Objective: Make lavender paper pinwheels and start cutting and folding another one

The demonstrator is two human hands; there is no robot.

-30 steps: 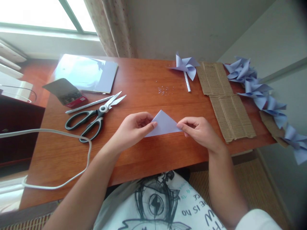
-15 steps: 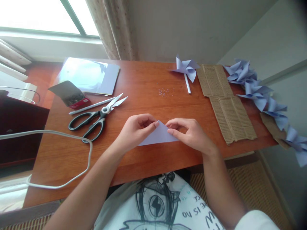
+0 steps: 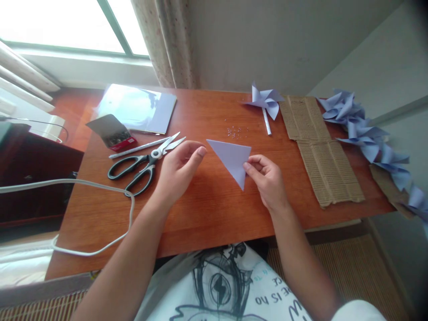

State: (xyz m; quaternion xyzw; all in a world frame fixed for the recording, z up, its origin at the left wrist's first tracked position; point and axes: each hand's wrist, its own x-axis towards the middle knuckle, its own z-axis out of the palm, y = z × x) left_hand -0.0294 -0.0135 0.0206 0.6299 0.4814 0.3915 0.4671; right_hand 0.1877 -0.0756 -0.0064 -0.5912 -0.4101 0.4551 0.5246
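A pale lilac sheet of paper folded into a triangle (image 3: 232, 160) is raised over the table, its long edge slanting down to the right. My right hand (image 3: 267, 178) pinches it at the right edge between thumb and fingers. Left of the paper, my left hand (image 3: 179, 171) is loosely curled, thumb apart from the palm, with nothing visible in it. Its thumb tip is close to the paper's left corner but appears apart from it. Scissors (image 3: 149, 165) with black handles lie partly open just left of my left hand.
Beside the scissors are a rolled paper stick (image 3: 140, 148) and a small open box (image 3: 115, 133). A packet of paper (image 3: 160, 111) lies behind. Tiny pins (image 3: 237, 132), a paper pinwheel (image 3: 265, 98), corrugated cardboard (image 3: 324, 165) and more pinwheels (image 3: 364, 133) are at the back and right. A white cable (image 3: 130, 214) crosses the left.
My left hand has let go of the folded paper and drawn left. My right hand has lifted and turned the triangle. The view has shifted slightly.
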